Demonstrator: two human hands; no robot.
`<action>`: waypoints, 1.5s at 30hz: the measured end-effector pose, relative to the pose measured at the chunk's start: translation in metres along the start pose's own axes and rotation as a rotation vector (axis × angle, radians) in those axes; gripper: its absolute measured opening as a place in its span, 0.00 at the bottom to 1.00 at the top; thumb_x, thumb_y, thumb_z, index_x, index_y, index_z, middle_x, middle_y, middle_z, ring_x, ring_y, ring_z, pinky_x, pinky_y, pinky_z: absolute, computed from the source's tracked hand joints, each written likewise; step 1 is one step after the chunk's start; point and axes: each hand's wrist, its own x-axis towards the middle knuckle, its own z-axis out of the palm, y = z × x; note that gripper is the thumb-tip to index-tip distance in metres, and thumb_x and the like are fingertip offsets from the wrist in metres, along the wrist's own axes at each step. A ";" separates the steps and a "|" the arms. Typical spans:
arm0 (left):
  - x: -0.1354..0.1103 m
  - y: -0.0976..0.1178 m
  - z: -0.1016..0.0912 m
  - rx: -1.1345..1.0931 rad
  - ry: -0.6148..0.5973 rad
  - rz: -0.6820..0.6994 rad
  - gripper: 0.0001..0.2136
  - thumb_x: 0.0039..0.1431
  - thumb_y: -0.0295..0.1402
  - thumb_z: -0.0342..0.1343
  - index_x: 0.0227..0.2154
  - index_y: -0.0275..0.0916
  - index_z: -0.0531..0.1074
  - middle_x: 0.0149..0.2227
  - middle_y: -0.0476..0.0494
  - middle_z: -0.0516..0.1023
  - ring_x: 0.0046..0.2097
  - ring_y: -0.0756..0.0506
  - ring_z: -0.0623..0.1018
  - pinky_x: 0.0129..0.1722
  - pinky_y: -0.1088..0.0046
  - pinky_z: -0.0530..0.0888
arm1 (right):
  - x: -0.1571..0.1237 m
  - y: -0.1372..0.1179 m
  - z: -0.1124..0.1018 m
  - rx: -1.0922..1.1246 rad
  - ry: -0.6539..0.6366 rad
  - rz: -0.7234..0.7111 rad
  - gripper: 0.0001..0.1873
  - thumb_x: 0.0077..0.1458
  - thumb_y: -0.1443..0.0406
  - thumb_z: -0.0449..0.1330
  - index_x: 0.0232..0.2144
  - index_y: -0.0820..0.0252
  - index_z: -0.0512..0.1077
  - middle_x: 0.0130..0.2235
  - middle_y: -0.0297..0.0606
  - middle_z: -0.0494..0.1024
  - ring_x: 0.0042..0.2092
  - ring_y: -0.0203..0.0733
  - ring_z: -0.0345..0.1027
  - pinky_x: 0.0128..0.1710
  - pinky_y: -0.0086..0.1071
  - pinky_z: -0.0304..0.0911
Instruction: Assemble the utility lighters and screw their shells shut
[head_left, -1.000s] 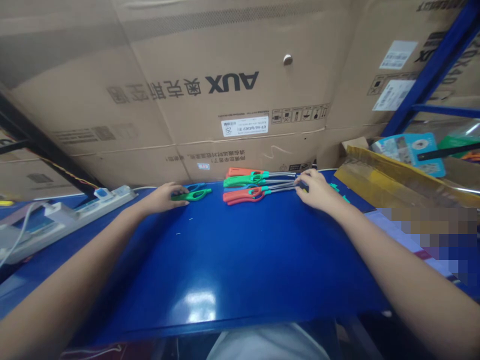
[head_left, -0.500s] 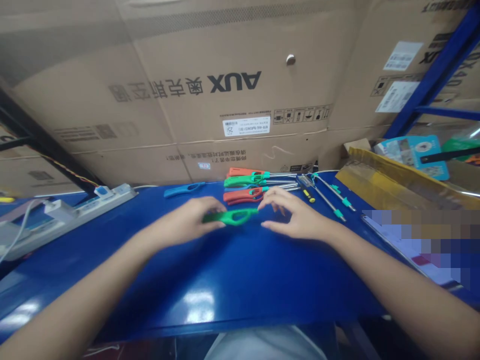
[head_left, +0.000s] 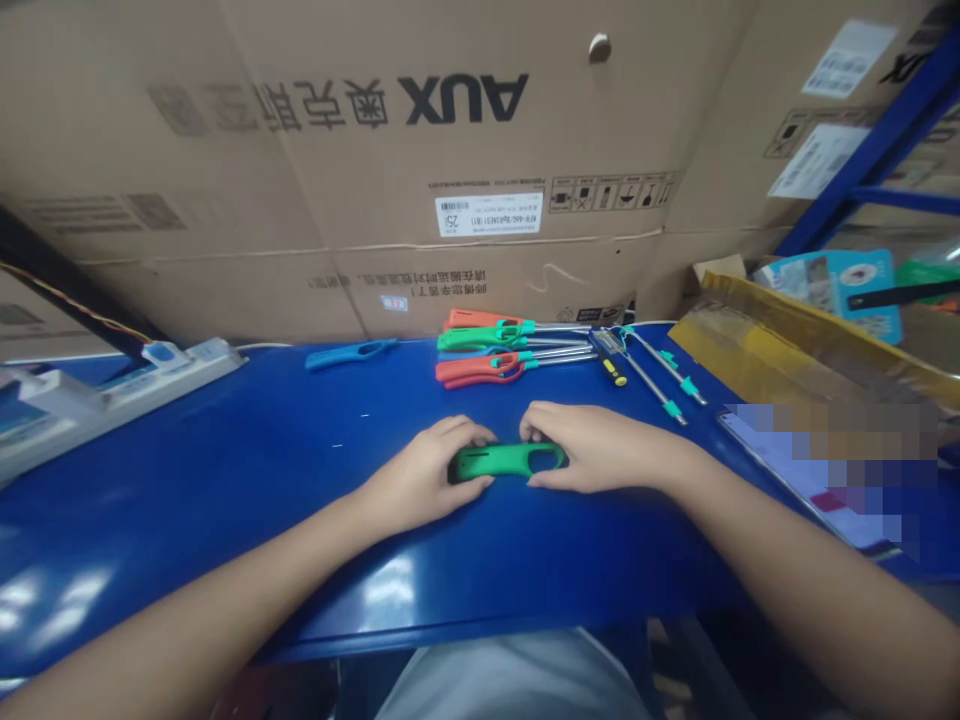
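Both hands now on the green lighter handle (head_left: 499, 462), which lies lengthwise on the table in front of me. In the earlier frame, my left hand (head_left: 420, 477) pinched it alone, and the fingertips of my right hand (head_left: 604, 447) stayed just off its tip. Now the left hand clasps one end and the right hand clasps the other, both firmly grasping it, with fingers curled over the top and the loop-shaped opening showing near the right hand. The view also sits lower and closer to the boxes than before.

Hidden: the handle's left end, under my fingers, and its underside. I cannot tell whether it is pressed against the table. A blue lighter (head_left: 469, 353) is mostly covered by its neighbours in the row. A blurred patch (head_left: 832, 465) masks the right of the scene, cutting off the papers (head_left: 772, 455) beneath it.

Surface: glossy blue table (head_left: 225, 450), with a loose blue handle (head_left: 349, 354) well apart from my hands. Further back lie the orange lighter (head_left: 480, 320), green lighter (head_left: 480, 340) and red lighter (head_left: 476, 370), side by side, with a yellow-and-black screwdriver (head_left: 613, 370) and two metal rods (head_left: 664, 375) to their right.

Room: a power strip (head_left: 127, 385) at left, large cardboard boxes (head_left: 465, 130) behind, a yellow package (head_left: 780, 325) and a blue shelf frame (head_left: 877, 165) at right
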 end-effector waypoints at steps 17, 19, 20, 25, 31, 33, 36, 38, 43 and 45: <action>-0.001 -0.001 0.007 0.072 0.075 -0.002 0.11 0.59 0.31 0.63 0.44 0.38 0.77 0.41 0.43 0.78 0.43 0.42 0.77 0.44 0.66 0.75 | 0.006 -0.016 0.013 -0.131 0.108 0.125 0.11 0.48 0.62 0.62 0.31 0.57 0.63 0.37 0.41 0.73 0.39 0.47 0.66 0.37 0.36 0.58; -0.001 -0.001 0.007 0.082 0.080 -0.004 0.12 0.59 0.31 0.63 0.46 0.38 0.76 0.42 0.43 0.79 0.44 0.42 0.78 0.45 0.65 0.76 | 0.007 -0.016 0.013 -0.143 0.125 0.112 0.10 0.48 0.62 0.61 0.31 0.57 0.63 0.37 0.41 0.74 0.39 0.47 0.66 0.37 0.37 0.57; -0.001 -0.001 0.007 0.085 0.082 -0.006 0.13 0.59 0.31 0.64 0.46 0.38 0.76 0.43 0.43 0.79 0.45 0.42 0.78 0.45 0.65 0.76 | 0.007 -0.015 0.012 -0.133 0.130 0.101 0.10 0.48 0.62 0.61 0.31 0.57 0.64 0.37 0.41 0.74 0.39 0.47 0.66 0.37 0.36 0.57; 0.000 -0.002 0.005 0.085 0.096 -0.024 0.15 0.58 0.32 0.64 0.48 0.38 0.74 0.45 0.43 0.81 0.45 0.41 0.79 0.47 0.63 0.76 | 0.004 -0.007 0.004 0.043 0.122 0.064 0.10 0.49 0.64 0.63 0.34 0.57 0.67 0.36 0.35 0.76 0.34 0.40 0.67 0.32 0.32 0.54; 0.001 -0.006 0.005 0.064 0.148 -0.101 0.24 0.58 0.35 0.64 0.57 0.41 0.68 0.51 0.42 0.79 0.48 0.41 0.79 0.48 0.63 0.75 | 0.001 0.004 -0.010 0.145 0.269 -0.092 0.07 0.58 0.64 0.61 0.39 0.59 0.74 0.38 0.37 0.77 0.38 0.39 0.69 0.39 0.32 0.61; 0.001 -0.009 0.005 0.067 0.158 -0.116 0.22 0.59 0.36 0.63 0.55 0.40 0.69 0.46 0.43 0.80 0.45 0.41 0.79 0.46 0.63 0.76 | 0.000 0.007 -0.013 0.166 0.309 -0.170 0.09 0.63 0.64 0.56 0.35 0.60 0.75 0.37 0.38 0.76 0.38 0.38 0.68 0.40 0.32 0.61; 0.003 -0.013 0.004 0.076 0.167 -0.109 0.16 0.60 0.36 0.63 0.49 0.40 0.72 0.43 0.43 0.81 0.44 0.41 0.78 0.46 0.62 0.75 | -0.002 0.010 -0.016 0.233 0.239 -0.172 0.16 0.67 0.59 0.54 0.31 0.61 0.75 0.31 0.35 0.73 0.32 0.35 0.64 0.34 0.29 0.59; 0.004 -0.015 0.003 0.068 0.173 -0.099 0.18 0.60 0.35 0.63 0.52 0.40 0.71 0.45 0.43 0.81 0.46 0.41 0.77 0.48 0.62 0.75 | -0.002 0.010 -0.015 0.307 0.104 -0.134 0.16 0.64 0.55 0.59 0.32 0.61 0.76 0.27 0.31 0.71 0.28 0.32 0.61 0.29 0.27 0.56; 0.005 -0.020 0.003 0.051 0.202 -0.101 0.21 0.60 0.38 0.65 0.55 0.40 0.70 0.45 0.43 0.81 0.46 0.41 0.77 0.49 0.61 0.75 | 0.003 0.009 -0.003 0.311 -0.064 -0.111 0.13 0.59 0.57 0.65 0.30 0.61 0.76 0.24 0.28 0.71 0.26 0.31 0.62 0.27 0.26 0.56; 0.004 -0.021 0.002 0.065 0.218 -0.096 0.21 0.60 0.40 0.65 0.54 0.41 0.71 0.46 0.43 0.81 0.48 0.41 0.77 0.50 0.60 0.75 | 0.007 0.011 0.003 0.207 -0.020 -0.130 0.15 0.58 0.56 0.66 0.28 0.61 0.75 0.26 0.30 0.72 0.27 0.32 0.63 0.28 0.26 0.55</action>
